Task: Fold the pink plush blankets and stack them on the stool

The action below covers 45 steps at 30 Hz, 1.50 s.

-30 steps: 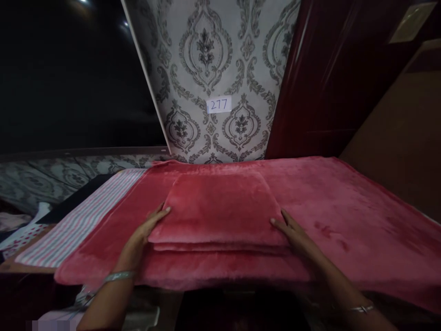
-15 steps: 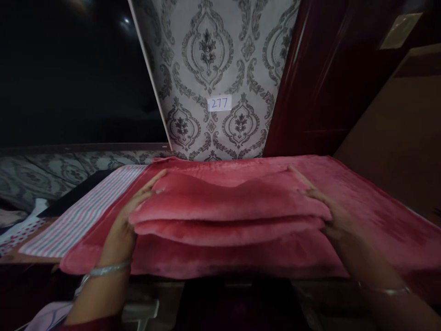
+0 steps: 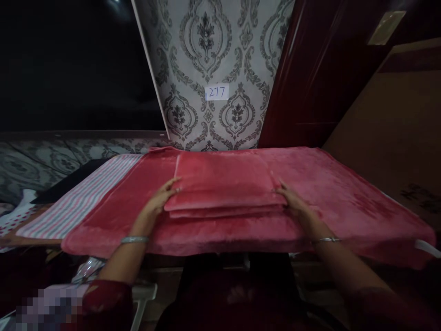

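Note:
A folded red plush cloth [image 3: 223, 177] lies in layers on a larger red plush blanket [image 3: 330, 193] spread over the table. At its near left corner, my left hand [image 3: 160, 197] grips the edge between thumb and fingers. My right hand [image 3: 291, 197] holds the opposite near corner in the same way. The top of the folded cloth looks flat and smooth, and two thick folds show along its front. Some fingertips of both hands are hidden against the cloth.
Left of the blanket lies a striped cloth [image 3: 86, 195], with a dotted cloth [image 3: 17, 220] beyond it. A large black screen [image 3: 76, 69] hangs at the left. A cardboard box [image 3: 389, 128] leans on the right beside a dark red panel [image 3: 303, 82].
The folded cloth was bulging and sagging in the middle, raised between both hands. Now it rests flat on the blanket, farther from me, with my hands closer together.

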### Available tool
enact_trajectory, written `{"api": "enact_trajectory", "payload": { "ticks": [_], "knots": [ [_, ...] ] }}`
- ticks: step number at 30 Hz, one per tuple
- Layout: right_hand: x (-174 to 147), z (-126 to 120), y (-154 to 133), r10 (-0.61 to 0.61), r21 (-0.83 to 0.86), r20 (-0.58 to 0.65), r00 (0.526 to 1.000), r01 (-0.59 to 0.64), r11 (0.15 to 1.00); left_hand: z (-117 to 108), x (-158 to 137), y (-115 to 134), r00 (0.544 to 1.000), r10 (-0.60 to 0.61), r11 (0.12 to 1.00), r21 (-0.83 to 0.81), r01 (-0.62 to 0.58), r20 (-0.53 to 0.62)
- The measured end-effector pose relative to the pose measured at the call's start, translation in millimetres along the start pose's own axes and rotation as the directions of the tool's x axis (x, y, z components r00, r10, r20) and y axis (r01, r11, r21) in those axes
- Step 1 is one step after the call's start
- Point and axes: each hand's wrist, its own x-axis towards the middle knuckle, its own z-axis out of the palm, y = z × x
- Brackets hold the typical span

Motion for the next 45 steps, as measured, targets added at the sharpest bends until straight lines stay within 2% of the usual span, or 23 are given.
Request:
{"api": "enact_trajectory", "payload": {
  "ticks": [1, 3, 5, 8, 10, 12, 14, 16, 19, 20, 23, 26, 28, 31, 33, 40, 45],
  "knots": [
    [-4, 2, 15, 0.118, 0.03, 0.01, 0.993, -0.118, 0.993, 0, -1, -17, 0.998, -0.062, 0.998, -0.017, 0.062, 0.004],
    [-8, 4, 37, 0.296, 0.075, 0.003, 0.955, -0.296, 0.952, -1, -3, -42, 0.995, -0.102, 0.992, -0.07, 0.103, 0.019],
    [-7, 0, 48, 0.355, 0.091, 0.0, 0.935, -0.354, 0.931, -5, -4, -52, 0.992, -0.119, 0.985, -0.12, 0.122, 0.038],
    [3, -12, 52, 0.336, 0.062, 0.087, 0.938, -0.342, 0.938, -13, 2, -50, 0.987, -0.152, 0.975, -0.158, 0.157, 0.045],
    [16, -20, 51, 0.307, -0.023, 0.136, 0.942, -0.307, 0.951, -16, 11, -42, 0.991, -0.134, 0.982, -0.138, 0.131, -0.012],
    [33, -24, 47, 0.239, -0.162, 0.109, 0.965, -0.219, 0.962, -16, 23, -30, 0.992, -0.071, 0.997, -0.033, 0.068, -0.104],
    [52, -18, 38, 0.096, -0.332, 0.047, 0.994, -0.075, 0.94, -10, 37, -15, 0.986, 0.024, 0.986, 0.168, 0.004, -0.162],
    [69, 1, 24, -0.089, -0.492, 0.045, 0.995, 0.099, 0.865, 5, 52, 5, 0.98, 0.132, 0.906, 0.419, -0.058, -0.15],
    [88, 47, -5, -0.249, -0.658, 0.187, 0.95, 0.309, 0.686, 45, 74, 35, 0.976, 0.217, 0.655, 0.744, -0.133, -0.017],
    [93, 63, -15, -0.257, -0.7, 0.226, 0.939, 0.34, 0.627, 60, 80, 42, 0.978, 0.205, 0.575, 0.805, -0.146, 0.031],
    [101, 105, -34, -0.185, -0.805, 0.279, 0.942, 0.334, 0.489, 100, 93, 49, 0.978, 0.193, 0.443, 0.883, -0.156, 0.075],
    [102, 128, -27, -0.114, -0.874, 0.295, 0.949, 0.316, 0.369, 122, 99, 28, 0.98, 0.184, 0.247, 0.962, -0.12, 0.075],
    [100, 134, -10, -0.1, -0.893, 0.313, 0.945, 0.328, 0.308, 126, 99, 7, 0.982, 0.175, 0.165, 0.981, -0.1, 0.071],
    [95, 136, 15, -0.15, -0.898, 0.317, 0.936, 0.347, 0.269, 127, 98, -18, 0.978, 0.201, 0.149, 0.985, -0.087, 0.056],
    [93, 135, 24, -0.188, -0.899, 0.312, 0.931, 0.354, 0.257, 126, 98, -24, 0.977, 0.207, 0.155, 0.985, -0.081, 0.048],
    [94, 137, 27, -0.141, -0.915, 0.306, 0.941, 0.332, 0.228, 125, 98, -25, 0.98, 0.199, 0.212, 0.975, -0.072, 0.029],
    [94, 137, 30, -0.157, -0.915, 0.3, 0.941, 0.33, 0.231, 120, 103, -23, 0.983, 0.183, 0.239, 0.971, -0.027, -0.018]
  ]
}}
